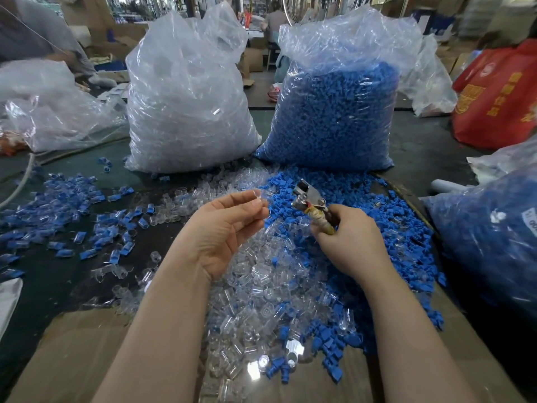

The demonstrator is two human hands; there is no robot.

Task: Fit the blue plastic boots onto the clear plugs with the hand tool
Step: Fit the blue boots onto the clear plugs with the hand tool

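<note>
While both hands hovered palm-in, the left hand (223,228) pinched a clear plug (261,199).
The right hand (345,237) gripped the hand tool (312,206), metal head pointing up-left beyond the fist.

Factory assembly floor, bulk sacks of clear plugs (189,106) and blue boots (334,117), stacked cartons (116,45) behind

Single head-worn wide-angle view, looking forward and down from the near edge of the table (421,146), close over both forearms, far edge and workshop beyond in view
</note>
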